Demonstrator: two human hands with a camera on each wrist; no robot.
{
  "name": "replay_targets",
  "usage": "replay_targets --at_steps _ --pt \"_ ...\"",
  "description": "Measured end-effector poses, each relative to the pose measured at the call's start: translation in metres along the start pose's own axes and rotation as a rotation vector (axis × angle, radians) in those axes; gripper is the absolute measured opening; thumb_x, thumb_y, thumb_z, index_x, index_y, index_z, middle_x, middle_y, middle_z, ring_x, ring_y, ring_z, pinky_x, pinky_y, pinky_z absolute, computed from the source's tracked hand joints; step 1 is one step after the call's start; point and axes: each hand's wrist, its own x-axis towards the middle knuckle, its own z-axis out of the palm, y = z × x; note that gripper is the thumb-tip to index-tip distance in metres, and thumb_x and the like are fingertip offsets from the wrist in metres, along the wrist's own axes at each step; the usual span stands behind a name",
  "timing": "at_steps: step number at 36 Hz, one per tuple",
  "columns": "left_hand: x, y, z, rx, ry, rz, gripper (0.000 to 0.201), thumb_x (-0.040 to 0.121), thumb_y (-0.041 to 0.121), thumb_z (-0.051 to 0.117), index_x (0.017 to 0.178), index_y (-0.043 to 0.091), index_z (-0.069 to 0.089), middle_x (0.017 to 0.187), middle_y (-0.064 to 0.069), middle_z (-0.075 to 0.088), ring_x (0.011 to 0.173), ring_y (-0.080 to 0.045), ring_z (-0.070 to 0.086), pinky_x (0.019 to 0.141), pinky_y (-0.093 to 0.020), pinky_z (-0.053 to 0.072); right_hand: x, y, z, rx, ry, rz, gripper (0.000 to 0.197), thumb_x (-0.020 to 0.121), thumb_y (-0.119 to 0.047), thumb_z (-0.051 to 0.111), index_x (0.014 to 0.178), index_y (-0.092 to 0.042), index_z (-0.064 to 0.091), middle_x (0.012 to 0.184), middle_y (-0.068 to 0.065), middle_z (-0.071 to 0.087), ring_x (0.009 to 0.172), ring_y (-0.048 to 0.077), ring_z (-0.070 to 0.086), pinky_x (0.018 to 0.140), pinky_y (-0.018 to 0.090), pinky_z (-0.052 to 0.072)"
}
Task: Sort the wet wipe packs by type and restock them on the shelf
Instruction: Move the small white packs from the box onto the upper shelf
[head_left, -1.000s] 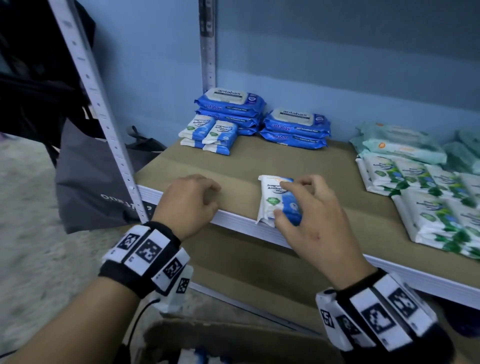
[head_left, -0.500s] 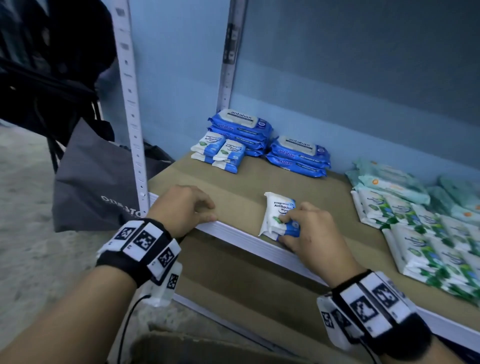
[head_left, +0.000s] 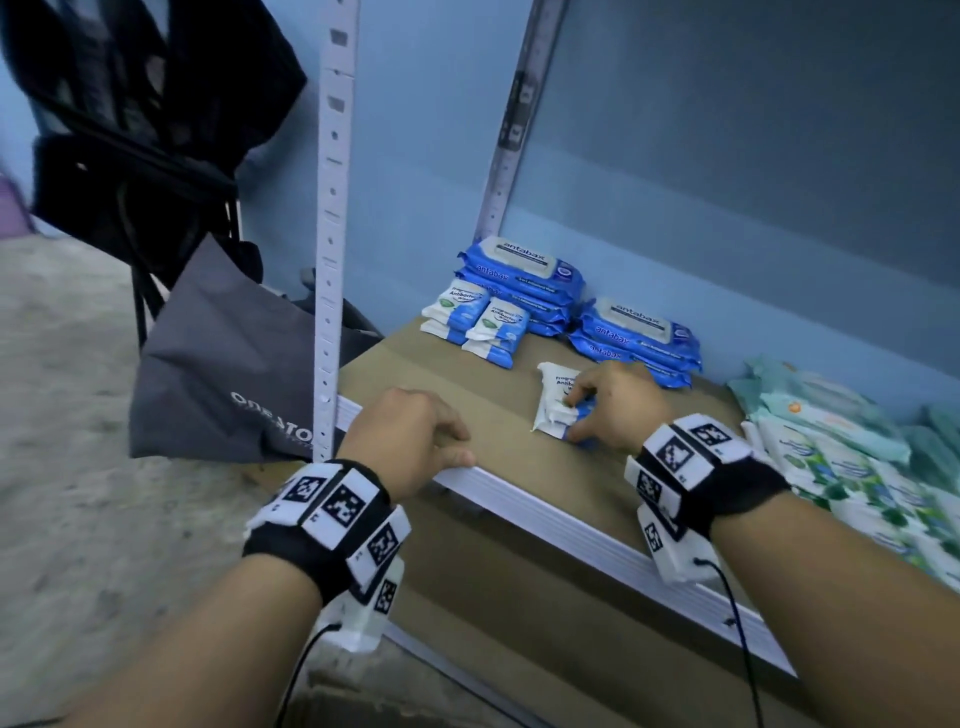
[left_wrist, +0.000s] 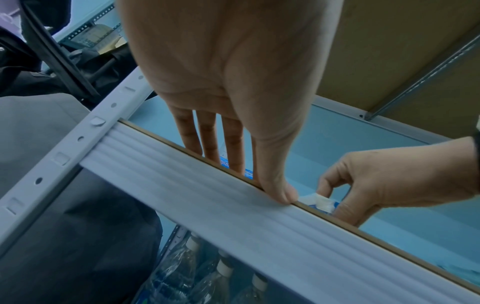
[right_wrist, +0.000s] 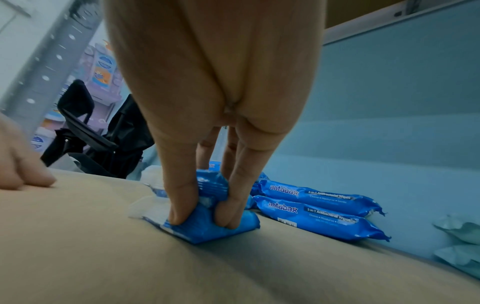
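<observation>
A small white-and-blue antibacterial wipe pack (head_left: 555, 402) lies on the brown shelf board (head_left: 467, 379). My right hand (head_left: 584, 418) pinches its blue near end between thumb and fingers; the right wrist view shows that pack (right_wrist: 207, 229) squeezed in the pinch (right_wrist: 202, 219). My left hand (head_left: 421, 436) rests on the shelf's front edge and holds nothing. In the left wrist view its fingers (left_wrist: 207, 144) lie over the board and the thumb presses the white rim (left_wrist: 182, 195). Matching small packs (head_left: 475, 325) are stacked at the back left.
Two stacks of large blue antabax packs (head_left: 636, 338) stand against the back wall. Green-and-white packs (head_left: 841, 467) fill the right side. A white upright post (head_left: 330, 234) stands at the left corner, with a grey bag (head_left: 223, 364) beyond. Water bottles (left_wrist: 207, 277) sit below.
My right hand has slid the small pack away from the front edge, deeper onto the shelf, and now pinches its near end. The left hand stays on the edge.
</observation>
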Motion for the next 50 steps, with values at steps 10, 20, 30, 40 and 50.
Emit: replay_targets --at_steps 10,20,30,40,50 --pt "0.003 -0.006 0.006 0.002 0.032 0.03 0.032 0.072 0.058 0.076 0.094 0.034 0.074 0.102 0.017 0.069 0.099 -0.005 0.058 0.098 -0.033 0.041 0.049 -0.013 0.003 -0.021 0.025 0.021 0.041 0.062 -0.022 0.092 0.1 -0.022 0.076 0.105 0.0 0.069 0.103 0.02 0.06 0.083 0.03 0.05" --pt "0.004 -0.005 0.004 0.025 0.026 0.043 0.033 0.074 0.059 0.073 0.097 0.035 0.071 0.105 0.019 0.068 0.102 -0.009 0.051 0.099 -0.033 0.038 0.088 -0.023 0.009 -0.041 0.054 0.024 0.037 0.063 -0.012 0.091 0.097 -0.017 0.076 0.105 0.005 0.071 0.097 0.023 0.063 0.073 0.028 0.05" --pt "0.005 -0.004 0.002 0.027 0.003 0.035 0.034 0.074 0.06 0.072 0.098 0.036 0.07 0.105 0.02 0.067 0.103 -0.008 0.045 0.098 -0.033 0.035 0.108 -0.026 0.009 -0.064 0.043 0.03 0.04 0.067 -0.012 0.089 0.105 -0.015 0.075 0.107 0.003 0.071 0.081 0.016 0.055 0.068 0.026 0.045" --pt "0.005 -0.001 -0.003 0.066 -0.04 0.026 0.035 0.076 0.061 0.07 0.102 0.037 0.068 0.107 0.021 0.065 0.107 -0.009 0.044 0.098 -0.033 0.033 0.094 -0.028 -0.001 -0.183 -0.031 -0.011 0.056 0.072 -0.03 0.085 0.124 -0.024 0.066 0.123 0.0 0.066 0.106 0.02 0.062 0.087 0.029 0.052" --pt "-0.001 0.016 -0.011 0.096 -0.068 -0.039 0.031 0.079 0.049 0.074 0.103 0.03 0.068 0.103 0.012 0.066 0.106 -0.014 0.051 0.096 -0.032 0.041 0.025 -0.018 -0.015 -0.192 -0.008 -0.012 0.066 0.081 -0.026 0.07 0.142 -0.026 0.045 0.132 0.008 0.057 0.116 0.03 0.056 0.09 0.036 0.051"
